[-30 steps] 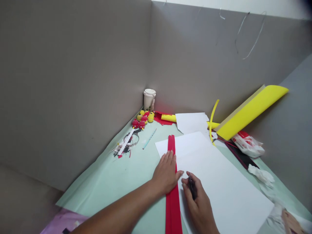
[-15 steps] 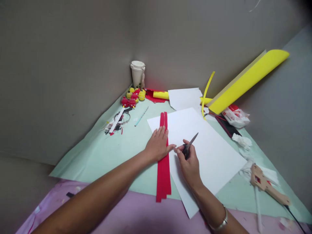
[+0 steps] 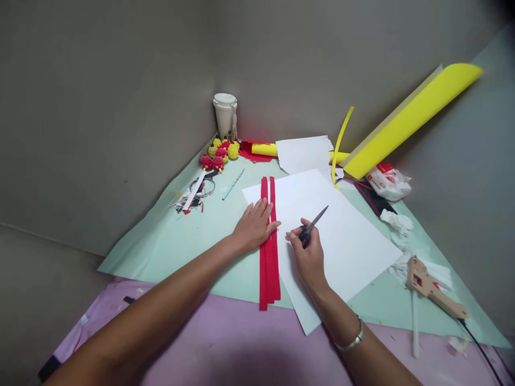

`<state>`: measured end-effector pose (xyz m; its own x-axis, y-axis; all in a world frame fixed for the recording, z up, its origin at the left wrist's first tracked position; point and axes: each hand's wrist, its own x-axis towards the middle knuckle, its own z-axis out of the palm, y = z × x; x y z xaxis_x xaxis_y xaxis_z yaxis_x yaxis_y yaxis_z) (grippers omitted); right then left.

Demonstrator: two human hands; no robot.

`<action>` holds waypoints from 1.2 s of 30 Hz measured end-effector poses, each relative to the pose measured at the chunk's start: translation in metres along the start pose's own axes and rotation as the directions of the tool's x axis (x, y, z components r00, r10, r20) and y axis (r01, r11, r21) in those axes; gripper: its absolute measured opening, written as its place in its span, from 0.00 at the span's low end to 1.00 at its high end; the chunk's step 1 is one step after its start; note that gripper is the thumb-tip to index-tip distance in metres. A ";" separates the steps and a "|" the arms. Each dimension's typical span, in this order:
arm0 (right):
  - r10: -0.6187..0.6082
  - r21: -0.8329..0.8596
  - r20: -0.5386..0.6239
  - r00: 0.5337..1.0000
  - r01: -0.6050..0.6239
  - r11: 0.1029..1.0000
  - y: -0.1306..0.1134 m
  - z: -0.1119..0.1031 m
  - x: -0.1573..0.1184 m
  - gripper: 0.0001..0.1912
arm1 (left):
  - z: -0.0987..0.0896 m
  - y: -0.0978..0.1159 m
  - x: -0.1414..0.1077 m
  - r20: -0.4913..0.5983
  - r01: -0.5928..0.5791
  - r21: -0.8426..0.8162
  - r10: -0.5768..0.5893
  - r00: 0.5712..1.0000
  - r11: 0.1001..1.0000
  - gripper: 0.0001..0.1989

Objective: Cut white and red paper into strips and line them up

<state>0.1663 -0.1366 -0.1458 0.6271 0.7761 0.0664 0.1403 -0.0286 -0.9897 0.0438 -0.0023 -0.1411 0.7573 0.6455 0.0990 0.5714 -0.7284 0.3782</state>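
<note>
Mint-green mat [image 3: 169, 246] on lilac surface [image 3: 225, 348] — white sheet [image 3: 346, 241], glue gun [image 3: 432, 289]

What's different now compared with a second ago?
The right hand has swung the scissors outward, so the blades now point up and to the right over the white sheet. The left hand still lies flat on the red strips. Everything else is unchanged.

Both forearms are bare and sleeveless, and a silver bangle [image 3: 351, 341] circles the right wrist.
</note>
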 end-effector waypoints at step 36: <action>-0.229 -0.823 0.084 0.970 0.197 0.533 -0.004 -0.033 0.026 0.28 | 0.003 0.038 -0.087 -0.064 -0.008 0.145 0.017 0.998 0.989 0.24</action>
<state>0.2073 -0.1371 -0.1359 0.5114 0.8124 0.2801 0.8290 -0.3806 -0.4096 0.0007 -0.0865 -0.1384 0.7453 0.6463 0.1639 0.6054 -0.7590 0.2396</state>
